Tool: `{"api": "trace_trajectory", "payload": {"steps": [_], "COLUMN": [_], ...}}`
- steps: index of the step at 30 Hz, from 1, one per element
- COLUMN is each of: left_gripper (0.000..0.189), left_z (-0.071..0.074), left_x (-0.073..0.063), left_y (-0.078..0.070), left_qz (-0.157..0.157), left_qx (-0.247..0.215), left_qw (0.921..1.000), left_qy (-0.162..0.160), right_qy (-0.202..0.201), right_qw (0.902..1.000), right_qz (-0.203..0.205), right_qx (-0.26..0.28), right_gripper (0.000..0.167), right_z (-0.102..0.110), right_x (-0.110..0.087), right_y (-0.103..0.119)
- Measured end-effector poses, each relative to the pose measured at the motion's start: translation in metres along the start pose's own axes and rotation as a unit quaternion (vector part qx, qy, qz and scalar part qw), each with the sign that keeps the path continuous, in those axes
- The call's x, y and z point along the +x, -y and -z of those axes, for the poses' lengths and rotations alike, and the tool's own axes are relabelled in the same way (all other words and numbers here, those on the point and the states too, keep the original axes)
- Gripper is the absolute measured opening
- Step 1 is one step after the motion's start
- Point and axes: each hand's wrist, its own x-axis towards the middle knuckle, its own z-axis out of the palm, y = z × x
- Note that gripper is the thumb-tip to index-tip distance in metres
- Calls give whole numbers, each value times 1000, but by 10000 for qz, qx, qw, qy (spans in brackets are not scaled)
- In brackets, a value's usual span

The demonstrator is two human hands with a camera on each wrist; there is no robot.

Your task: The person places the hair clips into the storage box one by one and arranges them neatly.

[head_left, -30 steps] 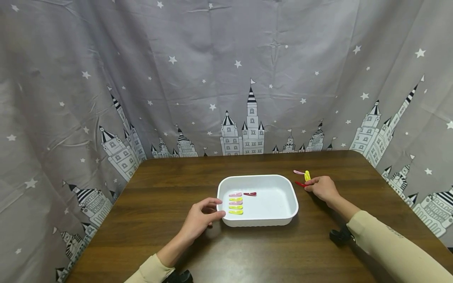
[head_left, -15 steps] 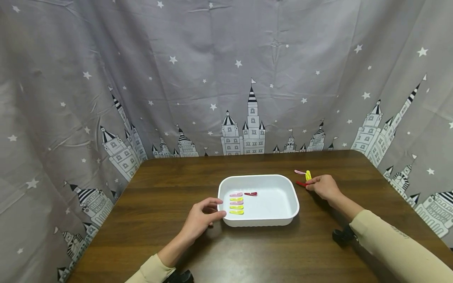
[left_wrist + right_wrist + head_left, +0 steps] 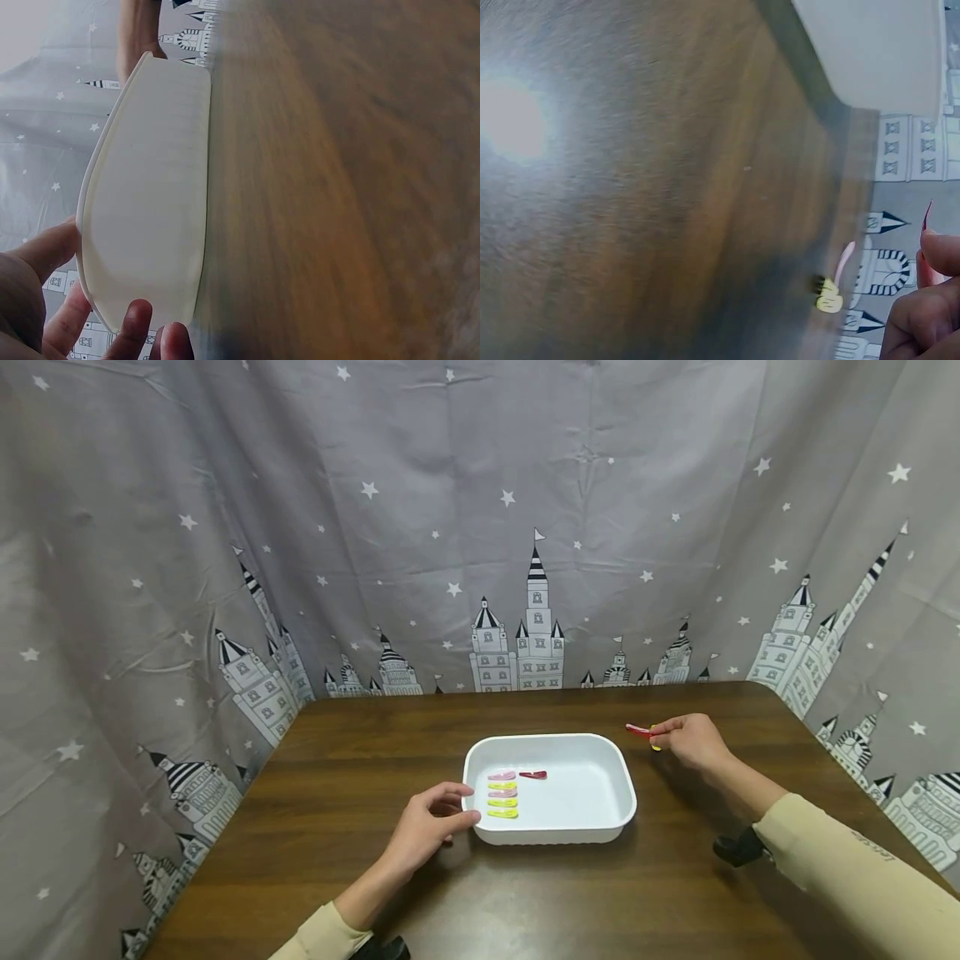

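1 red clip (image 3: 637, 729) btwn R fingers (image 3: 668, 726)

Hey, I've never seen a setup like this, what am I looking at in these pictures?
No machine here: someone is working bare-handed. The wide picture is taken from the head; the two smaller, sideways ones from the left and right wrists. On the wooden table sits a white tray, its left end held by the left hand. In it lies a column of five pink and yellow hair clips, with one dark red hair clip beside it. To the tray's right, the right hand pinches a bright red hair clip; a yellow hair clip and a pink hair clip lie close by on the table.
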Motion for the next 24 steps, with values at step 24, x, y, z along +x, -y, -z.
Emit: {"api": "trace_trajectory", "payload": {"steps": [24], "left_gripper": [40], "left_z": [0], "left_x": [-1], "left_y": [-1], "left_qz": [-28], "left_qx": [-15], "left_qw": [10000], "left_qy": [15], "right_qy": [572], "right_qw": [9981], "right_qz": [216], "right_qx": [29], "right_gripper": [21], "right_z": [-24], "right_x": [-9], "right_y": [58]}}
